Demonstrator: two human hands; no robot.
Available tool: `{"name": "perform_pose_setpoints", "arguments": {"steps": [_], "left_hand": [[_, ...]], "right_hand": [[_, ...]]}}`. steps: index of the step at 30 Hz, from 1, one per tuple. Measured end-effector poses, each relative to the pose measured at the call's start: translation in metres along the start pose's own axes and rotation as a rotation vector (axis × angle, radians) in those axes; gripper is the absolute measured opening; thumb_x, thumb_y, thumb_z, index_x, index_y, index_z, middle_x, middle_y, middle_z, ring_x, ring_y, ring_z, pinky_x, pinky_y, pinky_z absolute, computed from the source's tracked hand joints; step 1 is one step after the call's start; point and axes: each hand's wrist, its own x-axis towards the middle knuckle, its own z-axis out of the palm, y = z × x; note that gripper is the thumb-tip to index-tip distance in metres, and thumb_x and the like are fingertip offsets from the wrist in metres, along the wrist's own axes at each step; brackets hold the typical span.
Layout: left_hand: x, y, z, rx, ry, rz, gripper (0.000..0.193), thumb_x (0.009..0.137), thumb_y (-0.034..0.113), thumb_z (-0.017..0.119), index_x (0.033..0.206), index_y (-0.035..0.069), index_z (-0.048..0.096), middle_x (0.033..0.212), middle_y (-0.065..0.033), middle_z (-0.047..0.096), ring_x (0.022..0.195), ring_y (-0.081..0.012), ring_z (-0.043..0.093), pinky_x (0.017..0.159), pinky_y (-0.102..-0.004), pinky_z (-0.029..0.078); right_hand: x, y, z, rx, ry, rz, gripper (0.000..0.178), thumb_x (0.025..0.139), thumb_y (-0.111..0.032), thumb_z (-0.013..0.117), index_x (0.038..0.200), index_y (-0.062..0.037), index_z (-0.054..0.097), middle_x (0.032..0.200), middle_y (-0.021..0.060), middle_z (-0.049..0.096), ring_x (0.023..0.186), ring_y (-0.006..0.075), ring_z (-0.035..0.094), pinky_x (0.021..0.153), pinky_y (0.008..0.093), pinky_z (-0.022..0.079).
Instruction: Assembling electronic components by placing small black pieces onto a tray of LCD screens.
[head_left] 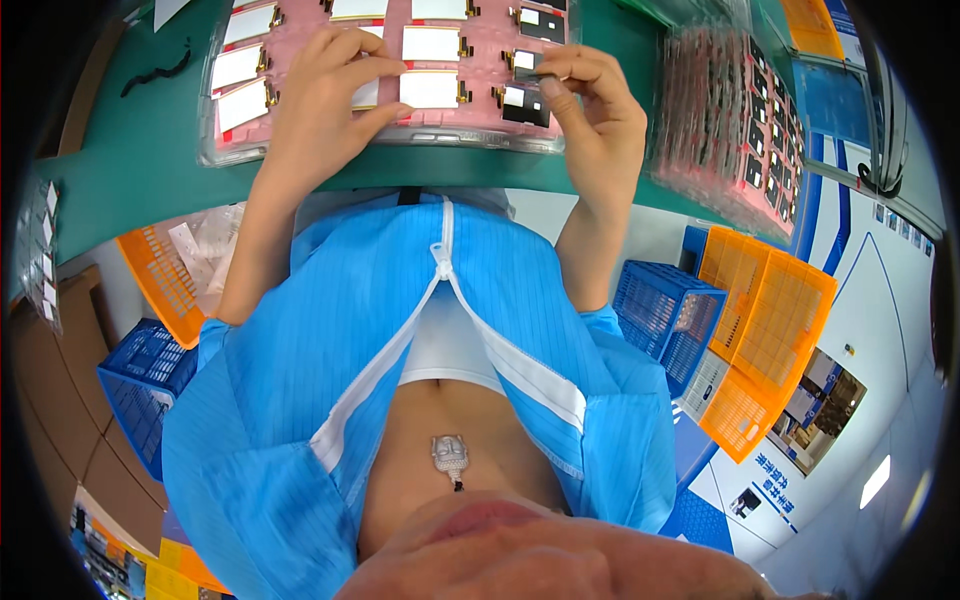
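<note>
A clear plastic tray with a pink lining (pixel 490 125) lies on the green table, holding rows of small flat display panels with short flex cables. Most have a white face, such as the white panel (pixel 430 89); those in the right column show black backs, like the black panel (pixel 527 105). My left hand (pixel 335 100) rests over the tray, thumb and index finger apart beside a partly covered white panel (pixel 366 94). At the right column, thumb and index finger of my right hand (pixel 600 115) pinch the edge of a small dark panel (pixel 527 65).
To the right stands a tall stack of similar filled trays (pixel 725 125). A black curved strip (pixel 157 72) lies on the green table (pixel 110 200) at left. Orange crates (pixel 765 330) and blue crates (pixel 665 315) stand below the table's level on both sides.
</note>
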Motion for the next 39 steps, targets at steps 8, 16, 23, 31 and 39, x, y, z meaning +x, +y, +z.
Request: {"name": "perform_pose_setpoints", "arguments": {"steps": [8,16,23,31,39], "left_hand": [[0.000,0.000,0.005,-0.020,0.033,-0.002,0.039,0.071,0.012,0.086,0.107,0.006,0.074,0.112,-0.0061,0.065,0.109,-0.0286,0.057,0.093,-0.0403,0.047],[-0.002,-0.001,0.000,-0.045,-0.037,-0.052,0.048,0.070,0.014,0.087,0.115,0.008,0.074,0.117,-0.0053,0.065,0.112,-0.0270,0.056,0.095,-0.0385,0.046],[-0.003,-0.001,0.000,-0.041,-0.018,-0.034,0.049,0.070,0.015,0.088,0.117,0.009,0.074,0.118,-0.0042,0.066,0.113,-0.0260,0.056,0.095,-0.0380,0.045],[-0.004,-0.003,-0.001,-0.048,-0.026,-0.038,0.050,0.068,0.013,0.089,0.116,0.008,0.074,0.119,-0.0042,0.066,0.112,-0.0257,0.057,0.093,-0.0370,0.046],[-0.005,-0.003,-0.001,-0.051,-0.024,-0.048,0.049,0.069,0.015,0.089,0.115,0.008,0.074,0.119,-0.0040,0.066,0.112,-0.0254,0.057,0.092,-0.0367,0.047]], "right_hand": [[0.018,-0.020,0.016,-0.223,-0.222,0.006,0.015,0.082,-0.002,0.077,0.095,-0.0076,0.076,0.091,0.0078,0.072,0.101,0.0238,0.062,0.087,0.0353,0.049],[0.053,-0.028,0.036,-0.234,-0.529,-0.181,0.003,0.089,0.001,0.070,0.089,-0.0015,0.067,0.073,0.0074,0.062,0.067,0.0159,0.058,0.061,0.0297,0.045],[0.063,-0.013,0.043,-0.271,-0.682,0.075,0.007,0.088,-0.005,0.070,0.087,0.0014,0.066,0.066,0.0150,0.060,0.061,0.0262,0.058,0.058,0.0367,0.044],[0.061,-0.004,0.047,-0.299,-0.664,0.062,0.008,0.088,-0.006,0.069,0.087,0.0018,0.066,0.069,0.0171,0.061,0.064,0.0314,0.060,0.061,0.0402,0.046],[0.063,-0.008,0.047,-0.329,-0.698,0.118,0.010,0.088,-0.007,0.069,0.087,0.0025,0.067,0.070,0.0182,0.063,0.066,0.0317,0.062,0.062,0.0404,0.046]]}}
